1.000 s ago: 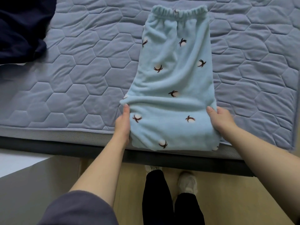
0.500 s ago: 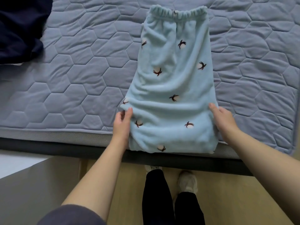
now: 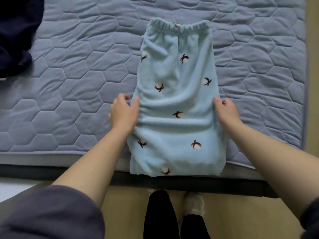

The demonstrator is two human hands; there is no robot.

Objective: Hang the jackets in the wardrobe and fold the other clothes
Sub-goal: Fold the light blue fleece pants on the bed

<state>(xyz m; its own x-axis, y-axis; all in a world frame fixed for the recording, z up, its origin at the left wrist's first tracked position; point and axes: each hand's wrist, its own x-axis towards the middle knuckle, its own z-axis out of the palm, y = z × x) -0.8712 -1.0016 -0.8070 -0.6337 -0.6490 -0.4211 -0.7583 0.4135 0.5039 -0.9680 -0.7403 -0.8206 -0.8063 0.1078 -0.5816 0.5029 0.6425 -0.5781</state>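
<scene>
Both hands have slid up the sides of the trousers (image 3: 176, 100), which lie part-folded at the near edge of the mattress (image 3: 77, 83); the left hand (image 3: 124, 112) and right hand (image 3: 226, 111) now pinch the side edges midway, likely ready for the next fold

Nothing to read at this moment: the pale blue fleece trousers (image 3: 177, 100) carry only a repeated brown-and-white motif, not lettering, and the little waistband tag (image 3: 177, 27) is too small and blurred to make out
</scene>
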